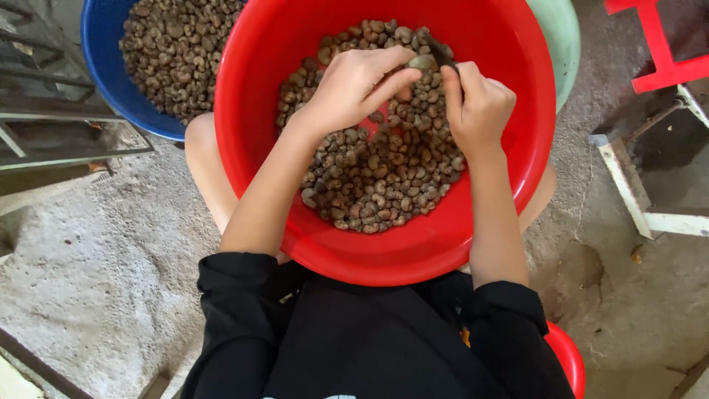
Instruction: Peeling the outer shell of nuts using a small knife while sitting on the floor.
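**Two hands, one nut, over a red basin**

A person sits with a red basin (295,244) on the lap, both bare hands working over a heap of brown nuts (377,177). The left hand (354,85) comes in from seven o'clock; its thumb and fingers are pinched together on a single nut (422,62), lifted just clear of the heap at the basin's twelve o'clock. The right hand (478,103) comes up from five o'clock, its fist clamped round a dark tool (441,53) whose tip meets that nut. What kind of tool it is cannot be told; only a short dark end shows above the fingers.

The grip looks chosen for control: one hand steadies the nut while the other brings the tool against it, and both stay above the basin, so anything that falls should land back among the nuts. The heap lies toward the basin's centre and far side, within easy reach.

A blue basin (100,66), also full of nuts, stands on the concrete floor (88,281) at ten o'clock, touching the red one's rim. A pale green rim (565,37) shows behind at one o'clock. A red frame (665,66) stands at two o'clock.
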